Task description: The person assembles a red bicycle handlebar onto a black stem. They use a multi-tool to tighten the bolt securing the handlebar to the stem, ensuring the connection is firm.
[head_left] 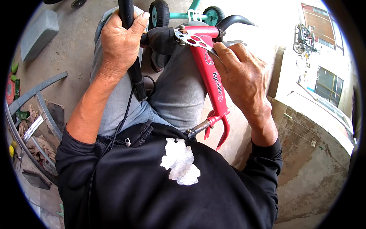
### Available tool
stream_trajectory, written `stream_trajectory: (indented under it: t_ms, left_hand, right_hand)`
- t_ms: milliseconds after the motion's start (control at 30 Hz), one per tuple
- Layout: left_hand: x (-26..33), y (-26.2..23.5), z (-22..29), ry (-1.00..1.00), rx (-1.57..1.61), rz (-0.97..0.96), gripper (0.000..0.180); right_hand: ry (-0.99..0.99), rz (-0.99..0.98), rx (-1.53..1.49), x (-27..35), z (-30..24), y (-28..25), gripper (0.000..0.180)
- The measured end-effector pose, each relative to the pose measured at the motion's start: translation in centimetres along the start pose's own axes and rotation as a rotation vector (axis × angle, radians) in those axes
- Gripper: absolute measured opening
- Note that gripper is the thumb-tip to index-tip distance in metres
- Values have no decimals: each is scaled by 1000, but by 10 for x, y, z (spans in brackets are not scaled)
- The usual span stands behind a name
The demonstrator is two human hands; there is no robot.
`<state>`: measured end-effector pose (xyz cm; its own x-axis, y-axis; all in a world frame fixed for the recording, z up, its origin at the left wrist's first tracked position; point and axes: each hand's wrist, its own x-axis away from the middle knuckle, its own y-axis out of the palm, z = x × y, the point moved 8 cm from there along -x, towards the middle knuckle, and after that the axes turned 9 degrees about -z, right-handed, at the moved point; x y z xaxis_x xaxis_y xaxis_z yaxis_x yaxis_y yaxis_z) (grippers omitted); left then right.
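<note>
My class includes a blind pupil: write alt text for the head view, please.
The left hand grips a black bar; the right hand holds a perforated metal wrench at a bolt on a pink frame. Teal-hubbed wheels show beyond.

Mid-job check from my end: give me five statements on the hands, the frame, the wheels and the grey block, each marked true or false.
1. The left hand grips a black bar. True.
2. The right hand holds a hammer. False: it holds a flat metal wrench with holes in it.
3. The frame is green. False: it is pinkish red.
4. Two wheels with black tyres sit along a teal axle. True.
5. The grey block is at the right of the picture. False: it is at the upper left.
</note>
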<state>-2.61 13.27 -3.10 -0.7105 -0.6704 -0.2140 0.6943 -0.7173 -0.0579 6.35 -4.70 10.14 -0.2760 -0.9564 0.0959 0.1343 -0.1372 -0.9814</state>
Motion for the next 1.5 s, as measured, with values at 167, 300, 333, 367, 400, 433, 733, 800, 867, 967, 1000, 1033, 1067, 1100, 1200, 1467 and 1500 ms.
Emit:
stream_trajectory:
  t_ms: [167,300,333,367,400,433,733,800,867,967,1000,1033,1067,1100,1200,1467,1500]
  left_hand:
    - [1,1,4,-12,30,-12,19]
    - [1,0,3,-8,18,-8,19]
    - [0,0,4,-7,32,-6,19]
    - [0,1,4,-6,46,-4,20]
    - [0,1,4,-9,45,-1,20]
    - [0,0,3,-12,43,1,20]
    - [1,0,1,-39,59,-1,20]
    - [1,0,2,-37,64,5,20]
    - [1,0,3,-29,67,11,20]
    - [1,0,1,-57,46,-3,19]
    - [1,0,1,-59,45,-5,19]
    - [1,0,1,-62,44,-7,19]
    - [1,0,1,-65,43,-8,19]
    - [1,1,2,-49,49,-10,19]
    - [0,1,4,-16,58,-13,20]
    - [1,1,-1,-36,62,-10,19]
    - [0,1,-1,-39,67,-11,19]
  right_hand:
    - [-4,26,36,-1,-7,-4,19]
    - [37,-14,52,-4,-16,-10,16]
    - [40,-25,40,-6,-19,-11,15]
    - [44,-37,29,-7,-20,-13,14]
    - [45,-54,35,-8,-21,-15,13]
    - [46,-72,42,-9,-22,-16,12]
    - [75,-182,131,-18,-32,-19,12]
    - [75,-199,138,-20,-33,-19,12]
    - [79,-205,146,-21,-34,-19,12]
    - [72,-179,137,-19,-28,-18,11]
    - [75,-176,133,-18,-25,-17,11]
    - [77,-172,129,-17,-23,-14,12]
    - [79,-168,124,-16,-22,-13,12]
    - [78,-161,125,-15,-22,-12,13]
    - [72,-135,121,-13,-21,-11,14]
    - [28,-92,97,-10,-15,-4,17]
    - [26,-81,99,-10,-13,-4,16]
